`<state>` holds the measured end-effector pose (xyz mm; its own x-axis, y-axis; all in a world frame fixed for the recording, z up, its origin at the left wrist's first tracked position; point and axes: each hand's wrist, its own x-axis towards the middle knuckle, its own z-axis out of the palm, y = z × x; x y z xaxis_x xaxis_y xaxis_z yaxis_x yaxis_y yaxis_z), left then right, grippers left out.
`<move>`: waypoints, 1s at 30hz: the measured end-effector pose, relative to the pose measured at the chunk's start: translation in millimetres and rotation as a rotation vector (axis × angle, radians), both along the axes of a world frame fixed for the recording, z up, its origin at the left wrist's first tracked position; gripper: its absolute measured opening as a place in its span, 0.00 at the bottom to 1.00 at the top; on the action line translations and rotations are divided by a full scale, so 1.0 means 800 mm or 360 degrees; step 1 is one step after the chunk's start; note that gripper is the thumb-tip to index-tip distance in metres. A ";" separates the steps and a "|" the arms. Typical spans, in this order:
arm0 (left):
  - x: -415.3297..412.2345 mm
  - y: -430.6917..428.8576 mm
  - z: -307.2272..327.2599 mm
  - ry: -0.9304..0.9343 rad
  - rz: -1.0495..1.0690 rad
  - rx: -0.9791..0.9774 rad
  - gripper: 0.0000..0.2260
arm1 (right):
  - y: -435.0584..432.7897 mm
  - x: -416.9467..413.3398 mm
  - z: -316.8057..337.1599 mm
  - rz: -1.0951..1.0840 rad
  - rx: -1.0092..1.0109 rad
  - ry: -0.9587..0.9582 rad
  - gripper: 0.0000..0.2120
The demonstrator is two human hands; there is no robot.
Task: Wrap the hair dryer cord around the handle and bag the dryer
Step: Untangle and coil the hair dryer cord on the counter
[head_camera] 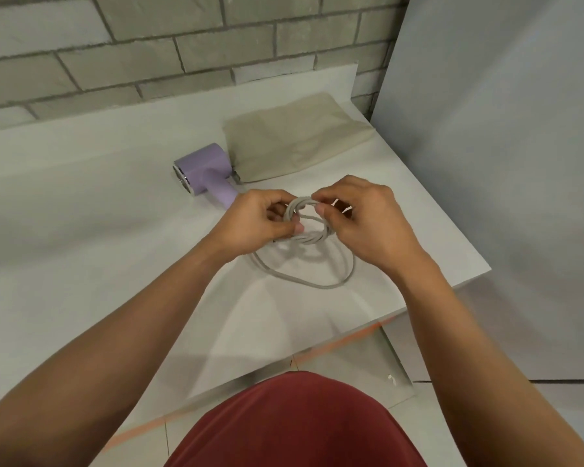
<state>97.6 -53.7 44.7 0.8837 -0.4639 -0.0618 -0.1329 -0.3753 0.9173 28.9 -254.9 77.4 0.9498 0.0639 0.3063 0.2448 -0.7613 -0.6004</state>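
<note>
You've got a grey block wall [149, 45] with dark joints running across the back, behind the white table [64, 197]. On your right a plain pale grey panel [503, 163] stands upright, just beside the table's right edge. Below is a pale tiled floor [570, 416], with an orange strip [348, 340] running diagonally by the table's front edge. Light is soft and even, with faint overlapping shadows on the tabletop.

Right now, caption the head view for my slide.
Left hand and right hand pinch the coiled cord; lilac hair dryer lies beside beige bag.
</note>
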 end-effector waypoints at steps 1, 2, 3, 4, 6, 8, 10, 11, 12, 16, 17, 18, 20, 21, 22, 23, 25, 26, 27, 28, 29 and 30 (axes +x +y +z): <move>0.000 0.002 0.001 0.0056 0.0019 -0.0029 0.11 | -0.004 0.005 -0.003 -0.0031 -0.0040 0.0034 0.09; -0.001 0.004 0.001 0.0099 0.0054 -0.0053 0.11 | -0.007 0.008 -0.007 -0.0040 -0.0094 0.0048 0.11; 0.000 0.004 0.000 0.0120 0.0095 -0.0071 0.11 | -0.008 0.009 -0.011 -0.0019 -0.0168 0.0017 0.13; 0.000 0.004 0.000 0.0120 0.0125 -0.0074 0.12 | -0.006 0.010 -0.015 0.0027 -0.0270 -0.0040 0.16; 0.001 0.002 -0.002 0.0090 0.0120 -0.0050 0.11 | 0.001 0.012 -0.024 0.0114 -0.0511 -0.0120 0.18; 0.001 0.002 -0.004 0.0074 0.0086 -0.0043 0.09 | 0.006 0.016 -0.026 0.0113 -0.0623 -0.0152 0.15; 0.000 0.004 -0.004 0.0072 0.0063 -0.0048 0.08 | 0.008 0.021 -0.026 0.0089 -0.0600 -0.0216 0.11; -0.001 0.005 -0.004 0.0076 0.0051 -0.0047 0.08 | 0.007 0.023 -0.027 0.0084 -0.0585 -0.0266 0.09; -0.001 0.006 -0.003 0.0083 0.0042 -0.0046 0.08 | 0.006 0.025 -0.029 0.0079 -0.0581 -0.0315 0.08; 0.005 0.008 0.001 0.0086 0.0018 -0.0094 0.09 | 0.006 0.026 -0.033 -0.0016 -0.0429 -0.0411 0.06; 0.008 0.008 0.002 0.0074 0.0020 -0.0095 0.09 | 0.007 0.025 -0.033 -0.0044 -0.0283 -0.0412 0.06; 0.011 0.008 0.001 0.0058 0.0025 -0.0093 0.10 | 0.008 0.024 -0.032 -0.0085 -0.0061 -0.0372 0.05; 0.014 0.010 -0.003 0.0059 0.0042 -0.0119 0.10 | 0.006 0.023 -0.027 -0.0267 0.0540 -0.0194 0.03; 0.016 0.011 -0.005 0.0096 0.0057 -0.0155 0.11 | 0.004 0.023 -0.022 -0.0370 0.0846 -0.0115 0.03; 0.017 0.011 -0.007 0.0134 0.0068 -0.0190 0.11 | 0.003 0.021 -0.018 -0.0439 0.1097 -0.0064 0.03; 0.017 0.010 -0.007 0.0152 0.0063 -0.0206 0.11 | 0.003 0.020 -0.014 -0.0468 0.1275 -0.0025 0.04; 0.020 0.005 -0.006 0.0088 0.0012 -0.0145 0.12 | 0.006 0.017 -0.009 -0.0449 0.1448 0.0070 0.04; 0.021 0.002 -0.005 0.0023 -0.0030 -0.0088 0.11 | 0.009 0.017 -0.009 -0.0420 0.1455 0.0111 0.05; 0.021 0.000 -0.003 -0.0032 -0.0068 -0.0046 0.08 | 0.010 0.016 -0.008 -0.0391 0.1418 0.0135 0.05; 0.021 -0.002 -0.003 -0.0058 -0.0094 -0.0031 0.05 | 0.010 0.016 -0.007 -0.0367 0.1367 0.0146 0.05; 0.021 -0.003 -0.002 -0.0034 -0.0099 -0.0053 0.05 | 0.009 0.016 -0.006 -0.0360 0.1309 0.0150 0.05; 0.020 -0.003 -0.001 0.0033 -0.0099 -0.0105 0.04 | 0.006 0.016 -0.005 -0.0367 0.1248 0.0149 0.04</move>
<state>113.5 -56.5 43.7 0.8518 -0.5216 -0.0474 -0.1346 -0.3055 0.9426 42.1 -249.8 73.6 0.9367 -0.3356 0.0998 0.0562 -0.1371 -0.9890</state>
